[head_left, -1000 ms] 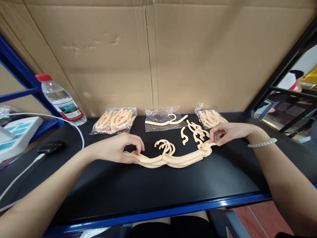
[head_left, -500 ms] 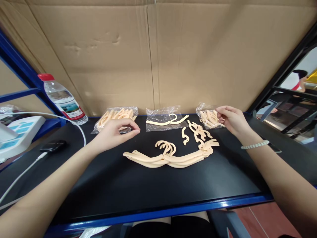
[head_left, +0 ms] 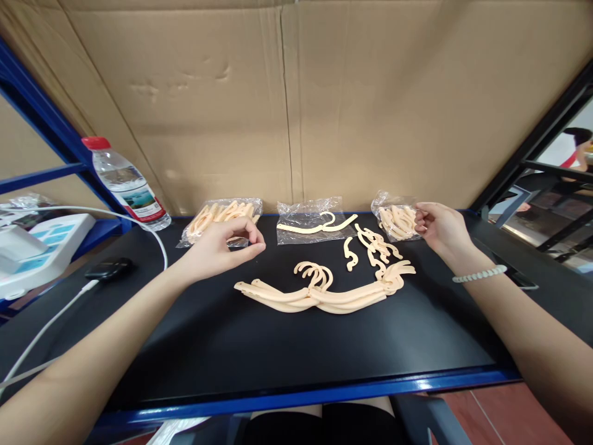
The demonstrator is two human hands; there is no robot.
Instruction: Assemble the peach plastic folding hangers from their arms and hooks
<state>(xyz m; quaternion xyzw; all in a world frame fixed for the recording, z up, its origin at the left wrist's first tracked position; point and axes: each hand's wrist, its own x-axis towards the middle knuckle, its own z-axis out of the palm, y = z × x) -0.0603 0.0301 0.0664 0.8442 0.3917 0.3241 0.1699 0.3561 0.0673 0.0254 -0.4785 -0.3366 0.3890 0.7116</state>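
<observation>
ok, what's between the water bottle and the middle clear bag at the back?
Head view: a clear bag of cream hanger pieces lies between the water bottle and the middle clear bag, its front partly hidden by the left hand.

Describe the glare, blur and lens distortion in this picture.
In the head view, the front hangers look fairly sharp; the blue table edge carries a bright streak; the middle plastic bag glints; probably wide-angle stretch makes the bottle lean outward.
</observation>
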